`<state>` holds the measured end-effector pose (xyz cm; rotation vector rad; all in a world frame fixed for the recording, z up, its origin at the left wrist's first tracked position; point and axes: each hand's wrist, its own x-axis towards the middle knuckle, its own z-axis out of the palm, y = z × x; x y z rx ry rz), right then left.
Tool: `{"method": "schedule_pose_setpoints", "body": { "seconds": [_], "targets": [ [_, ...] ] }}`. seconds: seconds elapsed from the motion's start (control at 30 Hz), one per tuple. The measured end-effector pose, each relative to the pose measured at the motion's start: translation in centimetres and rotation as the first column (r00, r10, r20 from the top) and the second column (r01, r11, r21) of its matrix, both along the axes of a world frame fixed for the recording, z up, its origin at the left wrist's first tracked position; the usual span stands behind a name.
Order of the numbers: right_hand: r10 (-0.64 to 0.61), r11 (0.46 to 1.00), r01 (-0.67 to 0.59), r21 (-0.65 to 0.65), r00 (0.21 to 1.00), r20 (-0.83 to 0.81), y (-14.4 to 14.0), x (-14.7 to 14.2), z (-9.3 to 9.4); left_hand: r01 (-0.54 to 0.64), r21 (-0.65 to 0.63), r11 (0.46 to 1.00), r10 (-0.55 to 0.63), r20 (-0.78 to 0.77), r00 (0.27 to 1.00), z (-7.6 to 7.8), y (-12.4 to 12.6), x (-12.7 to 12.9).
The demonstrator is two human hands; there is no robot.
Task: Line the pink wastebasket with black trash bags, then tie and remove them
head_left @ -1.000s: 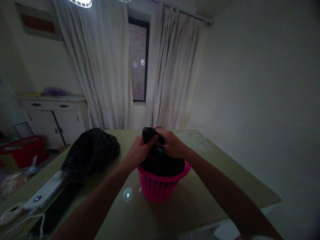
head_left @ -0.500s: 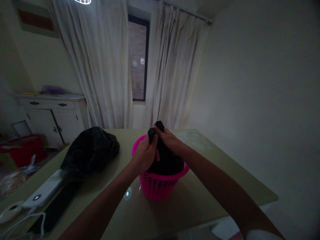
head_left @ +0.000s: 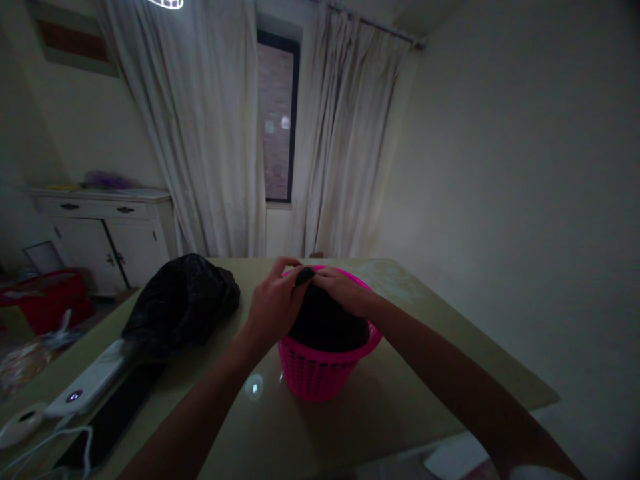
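Observation:
A pink plastic basket point(head_left: 320, 380) with slotted sides stands upright on the table, and a black plastic bag point(head_left: 327, 323) fills its mouth. My left hand point(head_left: 276, 297) is at the basket's left rim, its thumb and fingers closed on a bunched piece of the bag's edge. From the right, my right hand point(head_left: 345, 290) reaches over the opening with its fingers closed on the bag beside the left hand. Its fingertips are partly hidden in the dark folds. The basket's inside is covered by the black bag.
Left of the basket, a second crumpled black bag point(head_left: 183, 303) lies on the table point(head_left: 400, 400). Nearer me are a white power bank point(head_left: 93, 380), a dark flat object point(head_left: 113, 417) and a white cable point(head_left: 50, 437). A white cabinet point(head_left: 105, 233) stands behind.
Both hands have come down from above the basket to its far rim, taking the bunched bag edge lower. My left hand has moved slightly left, its fingers now over the rim.

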<state>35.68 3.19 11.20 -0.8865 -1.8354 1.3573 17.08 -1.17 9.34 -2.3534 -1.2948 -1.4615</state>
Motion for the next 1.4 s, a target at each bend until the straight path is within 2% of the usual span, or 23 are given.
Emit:
{"method": "schedule_pose_setpoints", "body": {
  "seconds": [0.07, 0.13, 0.2, 0.3, 0.4, 0.43, 0.5, 0.57, 0.6, 0.63, 0.73, 0.77, 0.83, 0.93, 1.03, 1.1, 1.23, 1.27, 1.3, 1.33, 1.4],
  "targets": [
    [0.081, 0.993, -0.084, -0.085, 0.996, -0.041, -0.3, 0.5, 0.1, 0.057, -0.008, 0.998, -0.057, -0.004, 0.998, 0.1, 0.1, 0.0],
    [0.151, 0.977, -0.162, -0.136, 0.985, -0.084, -0.7, 0.8, 0.1, 0.109, -0.048, 0.993, -0.107, 0.057, 0.993, 0.3, 0.3, 0.0],
    [0.173, 0.975, -0.179, -0.131, 0.983, -0.058, -1.1, 1.0, 0.0, 0.177, -0.1, 0.979, -0.155, 0.194, 0.969, 0.6, 0.6, 0.0],
    [0.166, 0.981, -0.166, -0.104, 0.986, -0.016, -1.7, 0.9, 0.0, 0.315, -0.194, 0.929, -0.218, 0.403, 0.889, 0.8, 1.3, 0.0],
    [0.173, 0.983, -0.172, -0.065, 0.985, 0.014, -2.1, 0.5, 0.2, 0.4, -0.279, 0.873, -0.225, 0.497, 0.838, 0.6, 1.8, 0.0],
    [0.168, 0.986, -0.168, -0.009, 0.984, 0.052, -2.1, 0.4, 0.2, 0.407, -0.294, 0.865, -0.22, 0.507, 0.834, 0.5, 2.0, 0.0],
    [0.073, 0.971, -0.107, 0.212, 0.984, 0.164, -2.2, 0.2, 0.4, 0.411, -0.307, 0.859, -0.211, 0.519, 0.829, 0.2, 2.3, 0.1],
    [-0.104, 0.883, -0.024, 0.468, 0.964, 0.245, -2.3, 0.2, 0.4, 0.423, -0.335, 0.842, -0.208, 0.522, 0.827, 0.0, 2.5, 0.1],
    [-0.159, 0.845, -0.002, 0.534, 0.954, 0.256, -2.3, 0.3, 0.4, 0.429, -0.35, 0.833, -0.208, 0.519, 0.829, 0.0, 2.5, 0.2],
    [-0.163, 0.84, -0.001, 0.543, 0.953, 0.255, -2.3, 0.5, 0.3, 0.428, -0.357, 0.83, -0.211, 0.509, 0.834, 0.0, 2.5, 0.2],
    [0.022, 0.926, -0.105, 0.362, 0.973, 0.228, -2.3, 1.0, 0.0, 0.374, -0.316, 0.872, -0.213, 0.443, 0.871, 0.3, 2.2, 0.3],
    [0.059, 0.937, -0.133, 0.322, 0.972, 0.229, -2.2, 1.1, -0.1, 0.349, -0.295, 0.89, -0.208, 0.419, 0.884, 0.4, 2.0, 0.4],
    [0.011, 0.919, -0.123, 0.376, 0.958, 0.287, -2.3, 1.3, -0.4, 0.297, -0.285, 0.911, -0.178, 0.378, 0.909, 0.5, 1.6, 0.4],
    [-0.228, 0.791, -0.063, 0.608, 0.892, 0.39, -2.7, 1.2, -0.8, 0.196, -0.3, 0.934, -0.101, 0.303, 0.947, 0.3, 1.3, 0.5],
    [-0.394, 0.66, -0.014, 0.751, 0.845, 0.362, -3.3, 1.2, -1.0, 0.11, -0.293, 0.95, -0.031, 0.264, 0.964, 0.0, 1.6, 0.3],
    [-0.411, 0.557, -0.009, 0.83, 0.866, 0.285, -3.7, 1.3, -1.0, 0.162, -0.307, 0.938, -0.058, 0.32, 0.946, -0.1, 2.0, 0.3],
    [-0.342, 0.294, -0.125, 0.948, 0.912, 0.226, -4.1, 1.6, -0.8, 0.387, -0.357, 0.85, -0.184, 0.487, 0.854, 0.1, 2.6, 0.5],
    [-0.335, 0.258, -0.136, 0.956, 0.916, 0.221, -4.1, 1.7, -0.7, 0.407, -0.359, 0.84, -0.194, 0.502, 0.843, 0.1, 2.7, 0.6],
    [-0.328, 0.244, -0.135, 0.96, 0.921, 0.212, -4.2, 1.9, -0.7, 0.416, -0.358, 0.836, -0.201, 0.506, 0.839, 0.2, 2.7, 0.5],
    [-0.315, 0.251, -0.126, 0.96, 0.927, 0.204, -4.2, 2.1, -0.7, 0.418, -0.357, 0.835, -0.208, 0.5, 0.841, 0.2, 2.8, 0.4],
    [-0.277, 0.301, -0.089, 0.95, 0.945, 0.176, -4.5, 3.1, -1.0, 0.424, -0.382, 0.821, -0.232, 0.455, 0.86, 0.0, 3.3, -0.6]
  ]
}}
